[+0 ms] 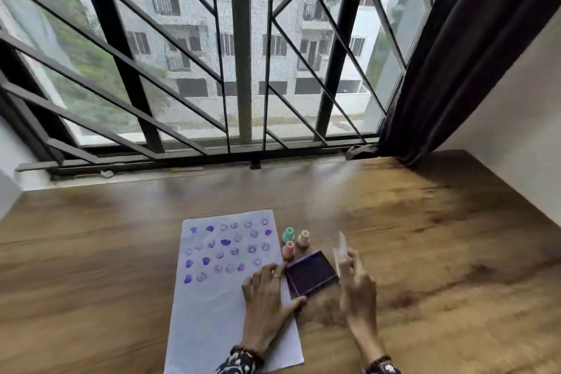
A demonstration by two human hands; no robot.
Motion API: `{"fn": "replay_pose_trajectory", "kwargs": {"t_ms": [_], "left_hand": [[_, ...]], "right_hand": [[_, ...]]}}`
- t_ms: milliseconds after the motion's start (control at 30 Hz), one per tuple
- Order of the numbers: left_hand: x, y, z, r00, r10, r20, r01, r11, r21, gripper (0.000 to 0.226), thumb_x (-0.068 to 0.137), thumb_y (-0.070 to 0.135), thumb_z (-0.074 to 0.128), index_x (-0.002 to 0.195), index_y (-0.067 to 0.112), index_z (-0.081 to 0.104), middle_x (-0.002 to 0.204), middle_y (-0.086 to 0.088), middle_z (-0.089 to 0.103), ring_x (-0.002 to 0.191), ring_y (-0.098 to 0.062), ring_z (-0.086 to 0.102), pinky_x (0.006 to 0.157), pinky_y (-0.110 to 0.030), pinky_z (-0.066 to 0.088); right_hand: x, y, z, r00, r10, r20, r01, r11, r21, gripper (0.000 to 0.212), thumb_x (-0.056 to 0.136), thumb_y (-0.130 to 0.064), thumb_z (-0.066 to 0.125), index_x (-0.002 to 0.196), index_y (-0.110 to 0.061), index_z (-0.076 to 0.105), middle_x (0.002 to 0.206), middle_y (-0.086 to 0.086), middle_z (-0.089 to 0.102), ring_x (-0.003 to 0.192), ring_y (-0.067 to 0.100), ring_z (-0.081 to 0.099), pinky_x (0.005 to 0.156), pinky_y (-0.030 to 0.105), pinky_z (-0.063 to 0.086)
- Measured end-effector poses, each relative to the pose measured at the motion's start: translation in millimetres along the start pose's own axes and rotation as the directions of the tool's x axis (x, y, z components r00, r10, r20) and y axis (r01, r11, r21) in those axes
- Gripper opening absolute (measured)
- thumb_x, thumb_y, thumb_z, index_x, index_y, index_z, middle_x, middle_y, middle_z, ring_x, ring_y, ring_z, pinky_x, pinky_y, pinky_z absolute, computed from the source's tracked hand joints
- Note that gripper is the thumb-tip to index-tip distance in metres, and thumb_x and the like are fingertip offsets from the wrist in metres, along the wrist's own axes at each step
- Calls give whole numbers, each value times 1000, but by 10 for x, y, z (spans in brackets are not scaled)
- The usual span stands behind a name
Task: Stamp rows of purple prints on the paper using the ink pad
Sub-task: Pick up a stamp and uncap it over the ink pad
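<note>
The person's left hand (267, 288) lies nearest, a patterned dark sleeve (239, 361) at its wrist, fingers spread flat and released on the lower right part of the white sheet of paper (212, 307), a ring on one finger. Its thumb reaches off the paper's right edge toward the near corner of the square purple ink pad (311, 273), which sits open on the wooden table (440, 252) just beside the paper, its dark inked face up.

The right hand (356, 282) hovers just right of the ink pad, blurred, its fingers pinching a pale translucent piece (340, 247) that stands up above them; whether this is the pad's lid or a stamp cannot be told.

Beyond the ink pad stand three small upright stamps near the paper's right edge: a mint green stamp (288, 234), a beige stamp (303, 238) and a pink stamp (288, 249) closest to the pad.

The paper's upper half carries rows of purple prints (226, 247), a mix of swirl circles and solid blobs; its lower half is bare.
</note>
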State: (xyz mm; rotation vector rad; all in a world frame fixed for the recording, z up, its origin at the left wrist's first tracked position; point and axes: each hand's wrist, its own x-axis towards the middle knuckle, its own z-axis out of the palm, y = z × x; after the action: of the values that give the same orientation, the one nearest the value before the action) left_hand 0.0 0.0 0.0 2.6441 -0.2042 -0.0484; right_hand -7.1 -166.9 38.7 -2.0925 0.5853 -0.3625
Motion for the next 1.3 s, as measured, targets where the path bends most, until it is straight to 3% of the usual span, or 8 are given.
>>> {"fn": "replay_pose_trajectory", "kwargs": {"t_ms": [100,300,467,667,800,1033,1167,1300], "left_hand": [[10,-5,-6,999,35,-24,-36,999,-35,74,70,67,51,133,33,32,124,8,43,118,-15,37,88,-24,10],[7,24,-46,998,52,-20,-53,997,-63,75,71,64,54,134,31,31,123,6,43,118,-14,37,92,-25,11],[10,28,-44,998,50,-23,-52,996,-67,76,71,63,56,135,30,32,124,5,44,119,-15,38,92,-25,10],[14,4,-15,998,56,-25,-57,997,-60,80,68,69,52,135,32,31,124,6,44,118,-12,37,92,-26,10],[6,17,-24,995,75,-73,-82,992,-100,78,70,66,58,134,27,38,120,1,50,112,-10,31,89,-26,13],[16,290,-423,957,-196,-213,23,786,-618,34,72,39,71,102,43,58,102,9,65,94,-7,61,81,-27,41],[-20,510,-586,972,-230,-41,72,460,-885,36,69,35,69,104,31,65,96,5,70,80,-3,65,66,-17,54],[-48,586,-613,968,-242,-65,56,463,-885,24,70,20,76,92,27,70,89,1,72,76,-6,68,66,-15,53]], "right_hand": [[235,-7,-92,988,112,-109,-102,990,98,30,89,-29,47,71,-8,57,61,8,66,55,19,65,52,39,54],[690,35,-103,974,225,-33,-219,966,135,38,78,-6,69,112,-4,54,103,18,64,71,25,64,39,12,50],[725,-12,-51,971,239,-31,-241,962,-131,42,73,-15,74,112,-7,59,113,16,48,84,34,61,76,33,49],[526,-312,195,953,-269,137,296,922,-249,43,83,-28,65,123,-21,51,117,4,51,91,24,62,73,34,52],[485,-455,375,868,-283,409,434,832,-346,29,90,-21,51,119,-21,53,113,6,60,96,23,59,77,36,52],[224,-552,90,962,-143,234,94,973,209,16,89,-18,59,102,-22,66,98,-1,70,92,12,64,73,17,48],[-64,-570,-41,846,-21,533,-374,688,622,19,88,-11,55,93,-17,72,88,1,76,81,9,70,64,14,53],[-160,-525,-68,790,4,613,-531,505,681,19,85,-6,53,99,-5,66,91,7,75,80,12,70,67,17,56]]}}
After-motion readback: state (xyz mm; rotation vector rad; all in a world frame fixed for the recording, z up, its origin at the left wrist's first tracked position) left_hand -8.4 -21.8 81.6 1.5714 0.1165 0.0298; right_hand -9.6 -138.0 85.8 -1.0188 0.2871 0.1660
